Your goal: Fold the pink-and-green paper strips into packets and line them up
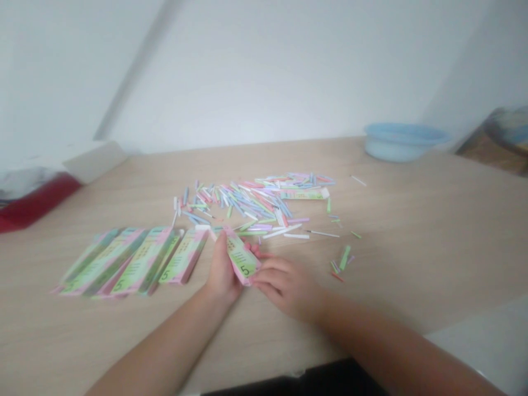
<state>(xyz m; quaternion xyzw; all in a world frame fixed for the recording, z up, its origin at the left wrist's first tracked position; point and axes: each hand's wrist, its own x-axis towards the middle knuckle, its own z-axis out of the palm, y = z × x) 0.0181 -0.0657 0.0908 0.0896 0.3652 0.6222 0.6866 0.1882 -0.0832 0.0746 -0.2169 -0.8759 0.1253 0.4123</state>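
Observation:
A small pink and green printed box [241, 256] with a "5" on it is tilted in front of me. My left hand [223, 269] is wrapped round its left side, thumb along the edge. At the lower right end, the fingers of my right hand [289, 286] pinch the box. Several like boxes [142, 261] lie side by side to the left. Beyond my hands a loose heap of thin coloured sticks [247, 201] is spread out, and another such box [304, 194] lies at its right. What is inside the held box is hidden.
A light blue basin [400, 143] stands at the back right of the wooden table [412, 247]. A red and white open box [45, 192] sits at the left edge. Small green scraps and sticks [344, 258] lie right of my hands.

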